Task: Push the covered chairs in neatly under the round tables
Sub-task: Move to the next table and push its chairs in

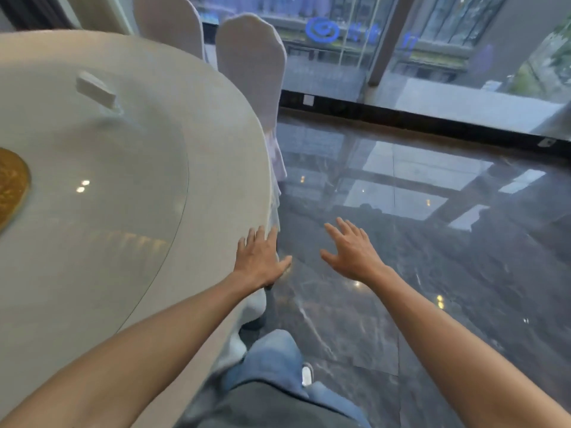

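A round table [216, 143] with a pale cloth fills the left half of the view. Two chairs in white covers stand at its far right side: the nearer one [251, 60] close against the table's edge, the farther one [170, 23] behind it. My left hand [259, 261] is open, palm down, at the table's right edge with fingers spread. My right hand [350, 253] is open too, held in the air over the dark floor, holding nothing. Both hands are well short of the chairs.
A glass turntable [123, 180] lies on the table with a small white card stand [95, 89] and a gold disc [10, 183]. Glossy dark stone floor [401, 242] spreads to the right. Glass walls [432, 57] with a dark base run along the back. My leg and shoe [306, 375] are below.
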`<state>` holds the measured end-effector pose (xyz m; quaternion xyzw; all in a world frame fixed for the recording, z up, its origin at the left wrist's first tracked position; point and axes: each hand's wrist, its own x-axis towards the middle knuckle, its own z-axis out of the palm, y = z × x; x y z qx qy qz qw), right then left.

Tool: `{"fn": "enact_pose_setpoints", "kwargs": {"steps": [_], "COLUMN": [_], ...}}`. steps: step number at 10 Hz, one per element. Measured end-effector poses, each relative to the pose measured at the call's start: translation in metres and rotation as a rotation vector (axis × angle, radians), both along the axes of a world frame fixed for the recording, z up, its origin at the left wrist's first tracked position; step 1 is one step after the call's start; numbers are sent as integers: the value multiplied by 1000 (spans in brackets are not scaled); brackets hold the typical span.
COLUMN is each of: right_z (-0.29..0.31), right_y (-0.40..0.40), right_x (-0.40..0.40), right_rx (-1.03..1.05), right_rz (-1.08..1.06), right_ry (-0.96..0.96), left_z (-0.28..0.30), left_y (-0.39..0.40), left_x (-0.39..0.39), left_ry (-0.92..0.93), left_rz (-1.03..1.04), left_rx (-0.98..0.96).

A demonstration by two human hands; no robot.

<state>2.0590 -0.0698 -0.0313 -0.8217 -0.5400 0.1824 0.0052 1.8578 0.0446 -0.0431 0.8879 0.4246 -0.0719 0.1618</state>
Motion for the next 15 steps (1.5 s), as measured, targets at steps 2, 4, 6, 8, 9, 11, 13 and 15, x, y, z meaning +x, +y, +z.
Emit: {"fn": "enact_pose_setpoints", "kwargs": {"steps": [2, 4, 6, 8, 9, 11, 13, 15], "right_z": [-12, -12, 3, -3, -13, -3, 17, 26], "right_y": [117, 252, 383, 517, 606, 761, 907, 1026], "right_x": [120, 230, 313, 393, 445, 514, 540, 529], "right_rx": [-182, -299, -374, -357, -306, -214, -112, -7], "right_rz": [130, 157, 221, 326, 418, 641, 852, 990], "right_ry": [23, 63, 104, 97, 57, 32, 49, 58], "left_z": [-11, -27, -15, -15, -22, -15, 2, -12], "left_y": [102, 229, 346, 460, 528, 624, 705, 791], "left_x": [115, 225, 303, 368, 415, 490, 539, 560], "left_ry": [-54, -23, 10, -21, -60, -148, -240, -344], "left_rz": [97, 137, 203, 329, 447, 702, 873, 1061], "left_rx": [-133, -325, -413, -393, -430, -424, -392, -390]}}
